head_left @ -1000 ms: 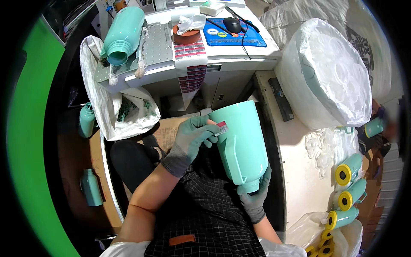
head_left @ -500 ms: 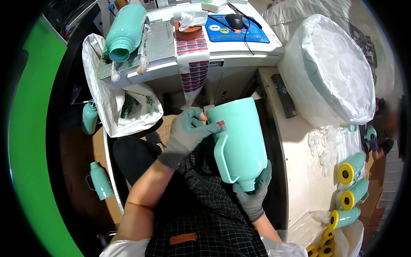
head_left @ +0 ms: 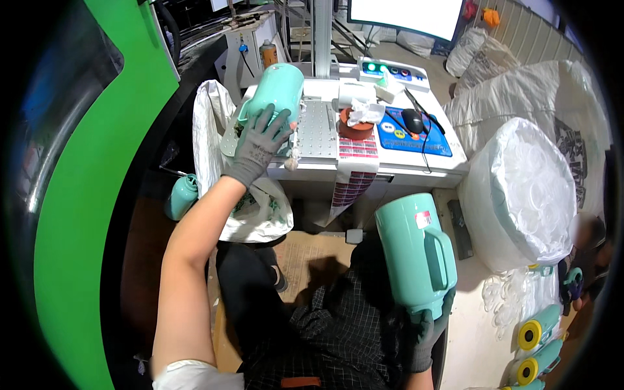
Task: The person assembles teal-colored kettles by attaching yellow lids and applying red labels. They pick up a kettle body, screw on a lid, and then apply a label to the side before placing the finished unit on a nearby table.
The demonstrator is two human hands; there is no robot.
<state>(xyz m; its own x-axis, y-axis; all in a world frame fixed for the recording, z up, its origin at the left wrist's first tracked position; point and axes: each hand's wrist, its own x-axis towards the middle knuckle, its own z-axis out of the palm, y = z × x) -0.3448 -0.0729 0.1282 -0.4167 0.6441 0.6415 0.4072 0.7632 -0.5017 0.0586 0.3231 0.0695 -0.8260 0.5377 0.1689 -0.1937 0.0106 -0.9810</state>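
Note:
My right hand [head_left: 429,328], in a grey glove, is closed around the narrow neck of a mint-green plastic thermos jug [head_left: 406,250]. The jug is upside down, with its wide end up, its handle to the right and a small red-and-white sticker above the handle. At the far left my gloved left hand [head_left: 261,146] grips the near, neck end of a second mint-green jug [head_left: 279,88], which lies on a perforated metal plate [head_left: 318,133]. The fingers hide that jug's neck.
A sticker strip [head_left: 354,185] hangs off the white machine's front, beside a brown tape roll [head_left: 356,127]. A mouse [head_left: 412,120] rests on a blue pad. On the right stand a large plastic bag [head_left: 507,195] and several yellow-ended jugs [head_left: 536,331]. A white sack [head_left: 260,218] hangs below the plate.
My left hand has left the sticker on the held jug and reached to the jug on the plate. My right hand has carried its jug rightward and turned it, handle now rightward. The view has shifted.

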